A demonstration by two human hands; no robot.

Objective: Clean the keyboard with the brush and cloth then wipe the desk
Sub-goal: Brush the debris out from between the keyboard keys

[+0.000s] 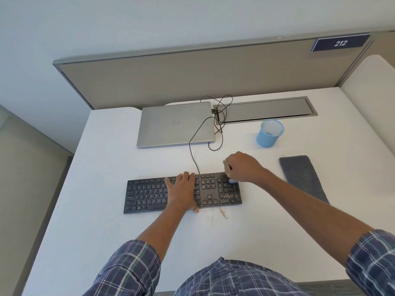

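Observation:
A black keyboard (149, 194) lies on the white desk (96, 231). My left hand (181, 192) rests flat across its middle, fingers straight. My right hand (243, 167) grips a small brush (226, 165) with a pale handle; its blue bristle end (232, 180) touches the keys at the keyboard's upper right corner. Brownish crumbs (230, 195) sit on the number pad, and more crumbs (222, 212) lie on the desk just in front of the keyboard. A folded grey cloth (301, 176) lies to the right, untouched.
A closed silver laptop (175, 124) sits behind the keyboard, with a thin black cable (193, 152) looping from it to the keyboard. A blue mesh cup (270, 133) stands at the back right. A grey cable tray (267, 110) and partition panel (192, 77) close off the rear.

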